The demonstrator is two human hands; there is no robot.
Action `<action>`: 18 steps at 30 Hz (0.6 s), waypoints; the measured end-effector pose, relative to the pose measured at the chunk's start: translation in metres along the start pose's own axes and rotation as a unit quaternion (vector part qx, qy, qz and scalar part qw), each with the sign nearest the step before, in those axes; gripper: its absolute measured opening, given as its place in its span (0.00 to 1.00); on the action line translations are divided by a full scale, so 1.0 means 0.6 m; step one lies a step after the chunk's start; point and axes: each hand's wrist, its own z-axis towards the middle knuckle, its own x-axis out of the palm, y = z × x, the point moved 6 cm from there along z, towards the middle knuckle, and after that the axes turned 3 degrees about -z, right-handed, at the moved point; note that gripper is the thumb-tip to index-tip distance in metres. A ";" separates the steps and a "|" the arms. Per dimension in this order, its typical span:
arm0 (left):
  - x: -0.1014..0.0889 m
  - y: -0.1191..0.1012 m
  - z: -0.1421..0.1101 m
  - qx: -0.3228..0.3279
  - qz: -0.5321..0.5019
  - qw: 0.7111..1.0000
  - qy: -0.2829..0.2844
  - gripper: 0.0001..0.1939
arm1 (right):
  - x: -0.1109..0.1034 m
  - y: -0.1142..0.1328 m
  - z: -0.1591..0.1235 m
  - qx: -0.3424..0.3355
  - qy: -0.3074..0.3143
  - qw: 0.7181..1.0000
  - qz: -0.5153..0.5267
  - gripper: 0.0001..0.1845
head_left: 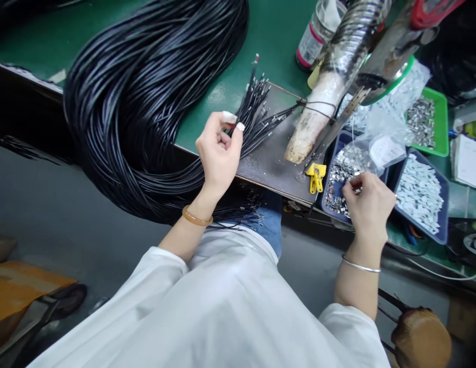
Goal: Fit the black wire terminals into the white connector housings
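My left hand [221, 153] pinches a black cable [251, 76] between thumb and forefinger, its stripped end pointing up. Behind that hand, many more cable ends [256, 117] fan out over a dark metal plate [270, 168]. They belong to a thick looped bundle of black cables [145, 92] on the left, part of which hangs over the table edge. My right hand [370, 204] is closed over a blue tray [330, 207] of small metal clips [339, 179]. Its fingertips are pressed together, and what they hold, if anything, cannot be made out.
A wrapped duct [318, 107] and a metal bar [343, 117] rise beside the plate. Near them lies a yellow cutter-like piece [316, 178]. Farther right are a tray of pale pieces [420, 194] and a green tray [439, 122]. A jar [314, 43] stands behind.
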 end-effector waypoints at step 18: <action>-0.042 -0.014 -0.016 -0.022 -0.122 0.990 -0.067 0.20 | -0.098 0.122 -0.075 0.070 -0.250 0.865 0.429 0.09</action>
